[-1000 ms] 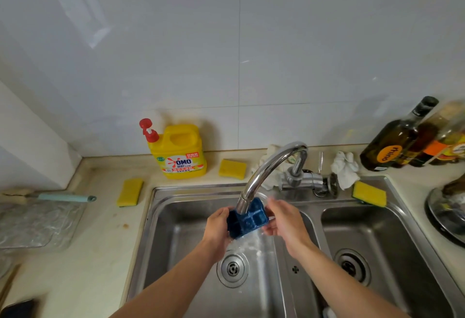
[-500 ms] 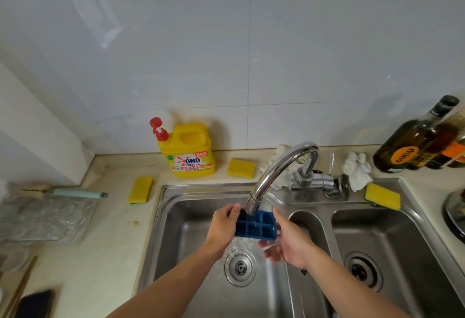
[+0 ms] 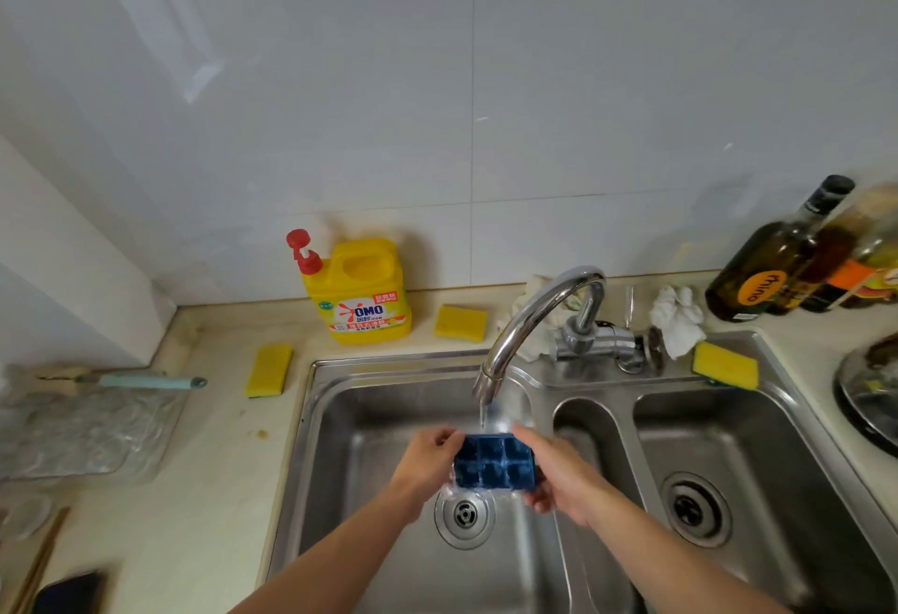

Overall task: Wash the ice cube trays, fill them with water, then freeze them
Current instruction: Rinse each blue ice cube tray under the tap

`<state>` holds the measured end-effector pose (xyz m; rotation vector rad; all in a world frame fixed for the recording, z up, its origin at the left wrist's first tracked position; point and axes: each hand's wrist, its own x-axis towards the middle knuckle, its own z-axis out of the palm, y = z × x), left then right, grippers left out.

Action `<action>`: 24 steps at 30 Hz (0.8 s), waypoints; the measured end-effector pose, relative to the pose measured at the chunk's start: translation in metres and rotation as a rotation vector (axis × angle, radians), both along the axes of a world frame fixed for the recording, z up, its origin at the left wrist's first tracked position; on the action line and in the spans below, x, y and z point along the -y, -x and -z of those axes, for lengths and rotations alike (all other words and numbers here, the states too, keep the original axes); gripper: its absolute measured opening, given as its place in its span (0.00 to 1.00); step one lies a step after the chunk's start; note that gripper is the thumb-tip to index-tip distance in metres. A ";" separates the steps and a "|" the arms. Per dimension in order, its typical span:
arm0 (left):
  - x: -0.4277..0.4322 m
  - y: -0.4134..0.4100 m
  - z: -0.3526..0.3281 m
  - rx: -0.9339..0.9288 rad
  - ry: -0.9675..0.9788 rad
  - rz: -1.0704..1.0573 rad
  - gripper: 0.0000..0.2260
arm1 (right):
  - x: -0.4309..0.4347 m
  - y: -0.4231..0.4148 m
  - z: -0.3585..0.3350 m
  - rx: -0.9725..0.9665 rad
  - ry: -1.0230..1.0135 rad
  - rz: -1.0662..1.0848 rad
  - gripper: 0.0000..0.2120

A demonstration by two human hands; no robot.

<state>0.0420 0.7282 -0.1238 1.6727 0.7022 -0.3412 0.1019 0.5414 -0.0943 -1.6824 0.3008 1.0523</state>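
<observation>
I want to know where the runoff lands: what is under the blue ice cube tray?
The left sink basin, with its drain strainer showing just below the ice cube tray. The tray's underside and the basin floor beneath it are covered.

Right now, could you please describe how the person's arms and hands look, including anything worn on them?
The left forearm and right forearm are bare to the picture's lower edge: no sleeves show. The left hand and right hand wear no gloves, and no watch or bracelet shows at either wrist. Any ring is too small to tell.
</observation>
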 end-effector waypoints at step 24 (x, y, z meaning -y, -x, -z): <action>0.113 -0.037 -0.050 0.534 -0.014 0.216 0.05 | 0.111 0.034 -0.039 0.763 0.410 0.026 0.27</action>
